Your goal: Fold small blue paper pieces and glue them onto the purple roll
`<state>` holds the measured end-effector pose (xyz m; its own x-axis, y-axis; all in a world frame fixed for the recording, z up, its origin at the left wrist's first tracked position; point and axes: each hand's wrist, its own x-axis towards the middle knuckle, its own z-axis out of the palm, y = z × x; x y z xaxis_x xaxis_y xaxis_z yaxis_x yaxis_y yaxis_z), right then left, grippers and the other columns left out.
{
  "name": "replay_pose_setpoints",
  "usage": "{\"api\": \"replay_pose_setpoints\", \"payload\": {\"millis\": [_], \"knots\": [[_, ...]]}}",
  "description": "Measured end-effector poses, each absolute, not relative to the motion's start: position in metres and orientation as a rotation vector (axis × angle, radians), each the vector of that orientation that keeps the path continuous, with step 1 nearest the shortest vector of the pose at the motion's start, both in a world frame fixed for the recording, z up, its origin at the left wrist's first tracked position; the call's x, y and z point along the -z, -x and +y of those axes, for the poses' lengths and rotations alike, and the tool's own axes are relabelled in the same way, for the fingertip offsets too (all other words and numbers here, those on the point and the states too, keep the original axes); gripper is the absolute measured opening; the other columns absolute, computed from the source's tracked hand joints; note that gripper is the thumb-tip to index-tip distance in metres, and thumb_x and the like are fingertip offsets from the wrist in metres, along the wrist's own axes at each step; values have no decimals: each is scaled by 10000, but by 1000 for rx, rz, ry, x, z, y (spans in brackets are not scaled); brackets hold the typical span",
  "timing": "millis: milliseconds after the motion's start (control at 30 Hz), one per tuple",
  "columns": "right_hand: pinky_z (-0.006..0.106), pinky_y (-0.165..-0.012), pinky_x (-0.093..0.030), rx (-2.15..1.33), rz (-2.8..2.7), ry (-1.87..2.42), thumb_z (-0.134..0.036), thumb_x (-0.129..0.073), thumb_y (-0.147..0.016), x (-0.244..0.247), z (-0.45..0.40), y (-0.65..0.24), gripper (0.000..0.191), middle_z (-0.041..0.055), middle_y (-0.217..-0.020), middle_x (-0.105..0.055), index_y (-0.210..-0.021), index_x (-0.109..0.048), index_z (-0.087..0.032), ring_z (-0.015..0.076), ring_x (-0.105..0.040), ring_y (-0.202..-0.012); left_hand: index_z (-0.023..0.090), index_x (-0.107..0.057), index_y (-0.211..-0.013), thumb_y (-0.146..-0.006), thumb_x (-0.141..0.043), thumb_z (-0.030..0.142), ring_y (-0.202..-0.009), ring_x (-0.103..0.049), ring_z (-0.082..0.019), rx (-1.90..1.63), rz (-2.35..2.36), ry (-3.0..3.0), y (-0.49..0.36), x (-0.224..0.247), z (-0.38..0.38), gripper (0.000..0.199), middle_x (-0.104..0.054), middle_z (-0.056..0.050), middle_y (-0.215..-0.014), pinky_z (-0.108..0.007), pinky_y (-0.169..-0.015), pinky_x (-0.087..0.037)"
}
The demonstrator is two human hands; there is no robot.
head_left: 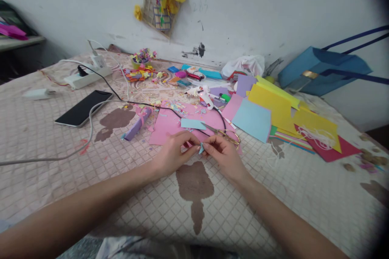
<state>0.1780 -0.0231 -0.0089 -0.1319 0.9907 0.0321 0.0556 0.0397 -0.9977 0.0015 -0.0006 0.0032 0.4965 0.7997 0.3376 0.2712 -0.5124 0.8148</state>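
Between my two hands is a small light-blue paper piece [201,148]. My left hand [176,150] pinches its left side with thumb and forefinger. On its other side the fingertips of my right hand [223,154] are closed on it too. Just beyond my fingers a light-blue paper strip [192,124] lies on a pink sheet [164,125]. Scissors [226,133] with gold handles rest beside the strip, close to my right hand. A white glue gun [204,96] lies farther back among tiny paper scraps [174,107].
At left are a black phone [84,108], a power strip [88,77] and trailing cables. A purple paper roll [138,124] lies near the pink sheet. Yellow sheets [270,105], a light-blue sheet [252,117] and white string [316,136] spread rightward. A blue bag [322,68] stands behind.
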Motion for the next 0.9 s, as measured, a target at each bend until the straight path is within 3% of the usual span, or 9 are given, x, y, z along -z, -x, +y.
{"api": "replay_pose_setpoints", "payload": {"millis": [167, 467, 900], "knots": [[262, -616, -472, -1213, -1361, 1139, -347, -612, -798, 11, -23, -177, 160, -11, -701, -588, -796, -580, -190, 120, -564, -638, 150, -618, -843, -785, -626, 258, -835, -569, -156, -1000, 842, -2058, -3, -3, -2, 123, -619, -65, -890, -285, -756, -468], [296, -670, -491, -1222, -1443, 1150, -360, -593, -812, 5, -24, -178, 181, 9, -741, -607, -884, -585, -195, 146, -584, -686, 145, -605, -753, -794, -573, 160, -722, -580, -131, -997, 949, -1915, -4, -7, -3, 54, -637, -32, -758, -249, -676, -473], [268, -628, -446, -1085, -1517, 1208, -324, -591, -809, 5, -26, -178, 137, 9, -739, -584, -801, -571, -189, 143, -547, -677, 143, -588, -883, -787, -606, 210, -727, -586, -118, -946, 884, -1821, -5, -3, -2, 119, -638, -28, -823, -237, -666, -481]]}}
